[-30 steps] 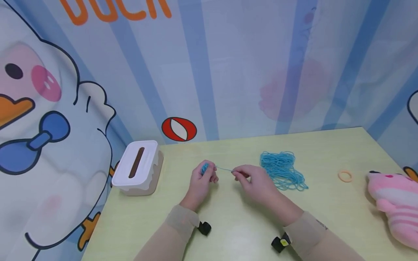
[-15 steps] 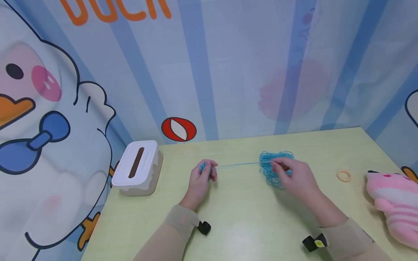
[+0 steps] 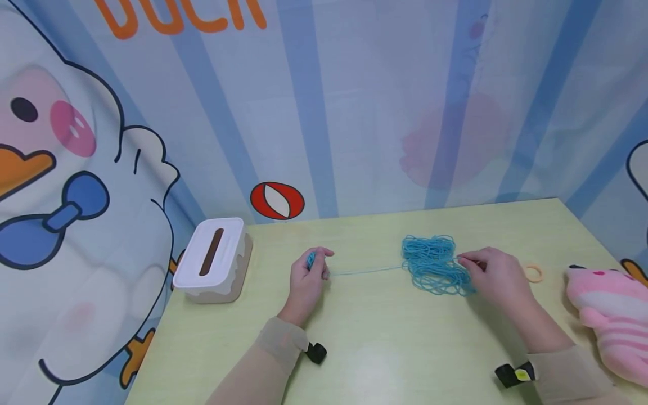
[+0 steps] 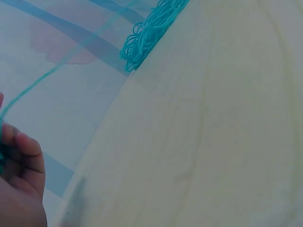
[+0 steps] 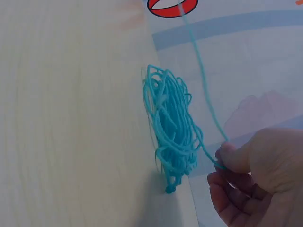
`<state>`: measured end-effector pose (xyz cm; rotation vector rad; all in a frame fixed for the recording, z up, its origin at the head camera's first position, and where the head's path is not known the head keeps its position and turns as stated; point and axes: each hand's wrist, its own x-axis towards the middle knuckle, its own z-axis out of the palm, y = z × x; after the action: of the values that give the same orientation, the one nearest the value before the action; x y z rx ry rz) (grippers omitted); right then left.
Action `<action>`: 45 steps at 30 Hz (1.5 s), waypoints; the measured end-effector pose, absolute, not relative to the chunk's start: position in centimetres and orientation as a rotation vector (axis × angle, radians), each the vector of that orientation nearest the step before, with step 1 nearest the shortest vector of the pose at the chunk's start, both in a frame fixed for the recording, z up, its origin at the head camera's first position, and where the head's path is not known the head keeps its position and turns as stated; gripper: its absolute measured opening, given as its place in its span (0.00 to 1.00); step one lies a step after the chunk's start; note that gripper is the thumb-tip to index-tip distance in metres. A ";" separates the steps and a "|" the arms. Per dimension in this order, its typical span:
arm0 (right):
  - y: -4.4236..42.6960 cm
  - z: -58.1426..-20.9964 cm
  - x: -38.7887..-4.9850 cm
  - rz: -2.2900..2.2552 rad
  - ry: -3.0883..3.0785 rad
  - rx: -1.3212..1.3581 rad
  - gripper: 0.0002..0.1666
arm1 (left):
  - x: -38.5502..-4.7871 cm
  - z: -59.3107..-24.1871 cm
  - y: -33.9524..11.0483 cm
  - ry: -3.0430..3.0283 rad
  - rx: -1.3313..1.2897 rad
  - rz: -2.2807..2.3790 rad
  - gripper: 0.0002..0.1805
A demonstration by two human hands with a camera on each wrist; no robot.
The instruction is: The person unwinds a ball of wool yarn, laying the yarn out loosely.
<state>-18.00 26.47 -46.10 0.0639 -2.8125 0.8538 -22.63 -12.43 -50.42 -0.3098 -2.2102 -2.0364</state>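
Observation:
My left hand (image 3: 307,281) grips a small wound bundle of blue cord (image 3: 311,260), partly hidden by the fingers. From it a single strand (image 3: 367,271) runs right, toward the loose pile of blue cord (image 3: 436,264) on the table. At the pile's right side my right hand (image 3: 498,275) pinches the strand between thumb and forefinger. In the right wrist view the pinched cord (image 5: 208,101) bends at the fingertips, one length leading to the pile and the other away. The left wrist view catches only part of the left hand (image 4: 23,165) at its edge.
A lidded white and beige box (image 3: 212,261) stands at the table's left. Right of the right hand lie an orange ring (image 3: 534,273) and a pink striped plush toy (image 3: 610,320). A printed curtain (image 3: 364,112) hangs along the table's back edge.
The right hand has moved right, from near the left hand to beyond the cord pile, drawing the strand out with it. The left hand has stayed nearly in place, turning slightly.

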 end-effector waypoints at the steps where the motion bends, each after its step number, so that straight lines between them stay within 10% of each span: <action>1: 26.8 -46.3 -18.0 0.846 -2.834 0.030 0.16 | -22.7 -50.4 -12.4 -2.206 -0.306 -2.039 0.23; 12: 25.1 -46.8 -17.8 0.807 -2.773 -0.046 0.18 | -22.7 -50.4 -12.3 -2.219 -0.322 -2.137 0.28; 29: 6.7 -48.0 -19.2 1.293 -2.842 0.684 0.28 | -22.6 -50.1 -12.3 -2.159 -0.416 -2.160 0.32; 45: 12.4 -44.4 -19.1 1.355 -2.580 0.411 0.11 | -22.5 -49.9 -12.2 -2.197 -0.453 -2.195 0.27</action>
<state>-19.14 12.40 -44.37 0.4107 -2.5796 1.3555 -22.46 -12.20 -49.92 -0.4527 -2.1969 -2.1953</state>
